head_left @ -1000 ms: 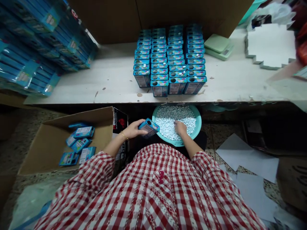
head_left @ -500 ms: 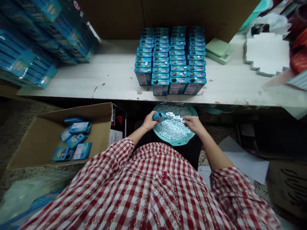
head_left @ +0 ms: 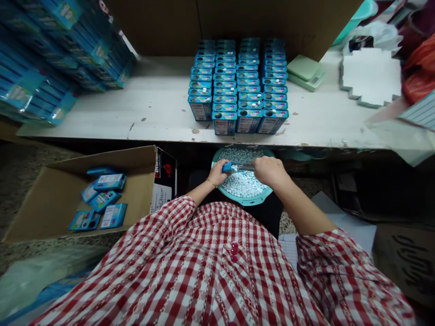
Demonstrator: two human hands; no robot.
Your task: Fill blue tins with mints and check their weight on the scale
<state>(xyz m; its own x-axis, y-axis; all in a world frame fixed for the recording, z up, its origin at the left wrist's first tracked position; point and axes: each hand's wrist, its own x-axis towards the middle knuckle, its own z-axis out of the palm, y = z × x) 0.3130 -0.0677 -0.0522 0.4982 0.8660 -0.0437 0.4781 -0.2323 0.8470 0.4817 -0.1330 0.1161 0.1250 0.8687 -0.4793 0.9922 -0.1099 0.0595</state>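
My left hand [head_left: 218, 173] is closed around a small blue candy box [head_left: 228, 167], tilted so its top faces right. White candies show at its opening. My right hand [head_left: 271, 171] makes a fist round the handle of a see-through scoop [head_left: 245, 167], whose tip meets the box's mouth. Both hands are over a turquoise basin [head_left: 249, 201] in my lap, filled with small white candies [head_left: 242, 184]. On the bench just beyond stand rows of like blue boxes [head_left: 224, 123], a few with loose candies on their tops.
An open carton [head_left: 139, 194] with several blue boxes lies at my left. Wrapped stacks of blue boxes [head_left: 50, 63] stand on the bench's left end. A green scale [head_left: 307, 72] and white cut-out cardboard [head_left: 370, 77] sit right on the white bench [head_left: 159, 104].
My right hand has turned over and moved slightly toward the box, tipping the scoop. The heap of candies on it is gone. My left hand has turned the box to face the scoop.
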